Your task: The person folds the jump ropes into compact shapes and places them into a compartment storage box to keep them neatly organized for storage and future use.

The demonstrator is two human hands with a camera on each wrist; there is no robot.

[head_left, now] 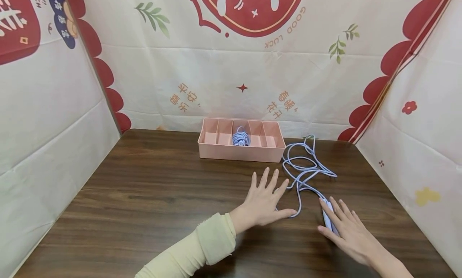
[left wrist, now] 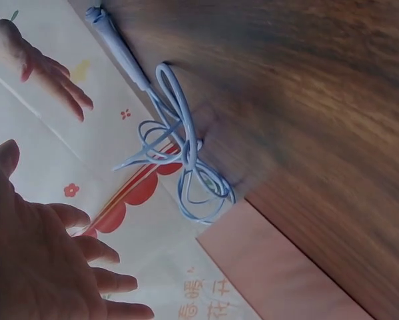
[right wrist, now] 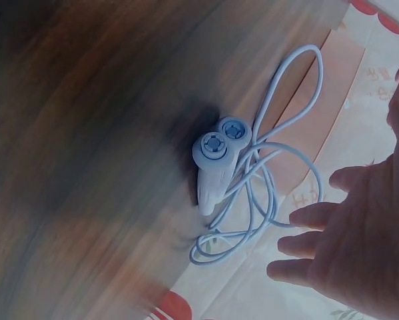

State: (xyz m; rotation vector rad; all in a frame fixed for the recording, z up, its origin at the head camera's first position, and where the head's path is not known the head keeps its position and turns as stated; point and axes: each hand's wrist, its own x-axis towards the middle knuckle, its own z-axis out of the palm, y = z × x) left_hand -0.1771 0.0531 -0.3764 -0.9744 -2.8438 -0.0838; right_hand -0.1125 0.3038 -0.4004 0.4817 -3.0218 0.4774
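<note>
A blue jump rope lies on the table, its cord (head_left: 301, 183) in loose loops and its two handles (right wrist: 216, 163) side by side. My right hand (head_left: 348, 234) hovers by the handles with fingers extended, partly hiding them in the head view. In the right wrist view, a gap shows between that hand and the handles. My left hand (head_left: 261, 201) is spread wide over the left loops of the cord, holding nothing. Its palm (left wrist: 42, 260) and loosely bent fingers stand apart from the rope in the left wrist view.
A pink box (head_left: 242, 153) with several compartments stands at the back of the dark wooden table (head_left: 144, 197). A coiled blue cord (head_left: 241, 138) sits in its middle compartment. Printed cloth (head_left: 223, 65) hangs behind the table and along both sides.
</note>
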